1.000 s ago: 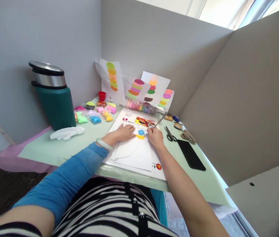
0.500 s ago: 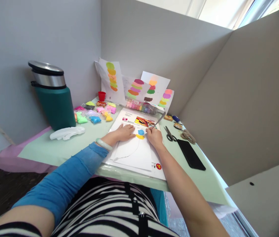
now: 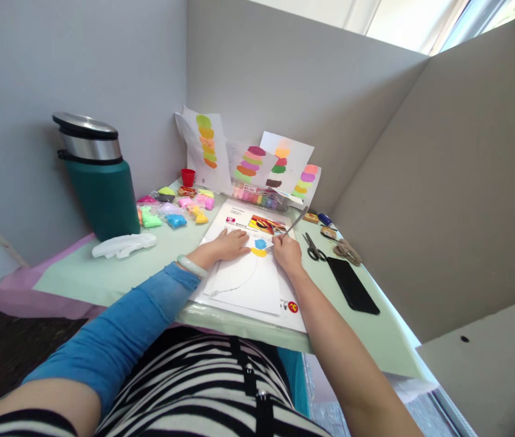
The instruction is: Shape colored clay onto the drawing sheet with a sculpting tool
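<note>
A white sheet of paper (image 3: 243,285) lies on a stack of printed sheets. It carries a blue clay patch (image 3: 260,244), a yellow clay patch (image 3: 259,252) just below, and a thin curved pencil line. My left hand (image 3: 230,244) rests flat on the paper, fingers stretched, fingertips close to the yellow patch. In my right hand (image 3: 288,254) is a metal fork (image 3: 297,221), its handle pointing up and away. The fork's tines are at the right edge of the yellow patch; whether they touch it I cannot tell.
Bagged coloured clay (image 3: 175,220) and a red cup (image 3: 188,177) sit back left, near a green bottle (image 3: 102,194) and white tissue (image 3: 124,245). Scissors (image 3: 314,249) and a black phone (image 3: 353,285) lie right. Painted sheets (image 3: 207,145) lean on the partition.
My right hand has shifted slightly to the right with the fork, drawing its tines toward the yellow patch's right edge. My left hand has stayed in place.
</note>
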Available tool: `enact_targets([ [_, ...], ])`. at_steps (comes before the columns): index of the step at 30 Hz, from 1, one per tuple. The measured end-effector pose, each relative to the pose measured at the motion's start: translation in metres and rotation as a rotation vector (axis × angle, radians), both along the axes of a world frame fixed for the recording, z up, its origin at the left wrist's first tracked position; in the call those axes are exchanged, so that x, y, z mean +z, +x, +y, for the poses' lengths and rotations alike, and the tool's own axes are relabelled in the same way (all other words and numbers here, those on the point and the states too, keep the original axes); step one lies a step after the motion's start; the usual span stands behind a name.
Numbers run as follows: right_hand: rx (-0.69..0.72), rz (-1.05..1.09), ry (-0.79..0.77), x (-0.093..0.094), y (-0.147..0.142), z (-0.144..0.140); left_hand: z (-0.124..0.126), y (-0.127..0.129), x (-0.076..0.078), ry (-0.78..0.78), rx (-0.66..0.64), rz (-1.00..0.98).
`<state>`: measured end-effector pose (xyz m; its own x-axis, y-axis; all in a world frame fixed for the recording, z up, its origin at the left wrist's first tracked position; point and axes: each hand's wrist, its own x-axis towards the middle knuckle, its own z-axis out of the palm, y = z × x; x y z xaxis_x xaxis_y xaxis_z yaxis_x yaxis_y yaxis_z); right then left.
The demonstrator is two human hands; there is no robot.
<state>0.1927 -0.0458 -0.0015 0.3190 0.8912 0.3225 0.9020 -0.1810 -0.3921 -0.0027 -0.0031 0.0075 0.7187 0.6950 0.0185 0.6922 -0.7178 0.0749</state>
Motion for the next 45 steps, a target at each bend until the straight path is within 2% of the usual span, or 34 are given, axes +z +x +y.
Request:
enact_targets([
  [9, 0.104, 0.038, 0.043, -0.0018, -0.0009, 0.0005, 0.0004, -0.0001, -0.0006, -0.002, -0.001, -0.002],
  [18, 0.034, -0.01, 0.004, -0.0008, 0.0002, 0.0007, 0.0007, -0.0001, -0.0008, -0.003, -0.005, -0.002],
  [24, 0.01, 0.011, 0.036, 0.001, -0.0001, -0.0009, 0.0008, 0.0, -0.0005, 0.0, -0.008, 0.0],
  [33, 0.068, 0.026, 0.052, -0.0021, -0.0014, 0.0026, 0.0024, 0.0, -0.0025, 0.001, -0.004, -0.005],
  [45, -0.039, -0.013, -0.001, 0.0008, 0.0008, 0.0008, 0.003, -0.0003, -0.0033, 0.013, -0.017, -0.015],
])
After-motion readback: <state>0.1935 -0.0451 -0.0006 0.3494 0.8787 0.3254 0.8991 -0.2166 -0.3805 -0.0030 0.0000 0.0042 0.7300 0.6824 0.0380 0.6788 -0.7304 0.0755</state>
